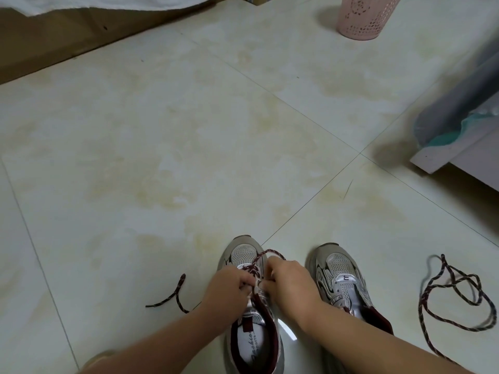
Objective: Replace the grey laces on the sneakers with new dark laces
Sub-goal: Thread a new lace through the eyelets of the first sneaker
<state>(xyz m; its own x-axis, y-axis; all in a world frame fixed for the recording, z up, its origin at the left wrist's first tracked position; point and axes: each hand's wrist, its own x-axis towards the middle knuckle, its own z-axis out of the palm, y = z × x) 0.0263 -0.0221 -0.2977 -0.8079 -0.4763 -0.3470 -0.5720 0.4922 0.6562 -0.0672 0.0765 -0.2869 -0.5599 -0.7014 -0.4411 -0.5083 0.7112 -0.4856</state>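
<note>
- Sneaker, left of pair (251, 314): on tiled floor (162, 157), partly threaded with dark lace (255, 268); crossings sit just ahead of both grips.
- Left hand (229, 287): fingers curled, pinching lace at eyelet row.
- Right hand (291, 284): fingers curled at opposite eyelet row; lace loop rises just beyond its knuckles.
- Free lace tail (172, 295): trails outward from left wrist.
- Second sneaker (343, 284): unlaced, just outside right hand; spare dark lace (456, 295) farther out.
- Handling note: likely best to pull each crossing snug, keeping both ends equal.
</note>
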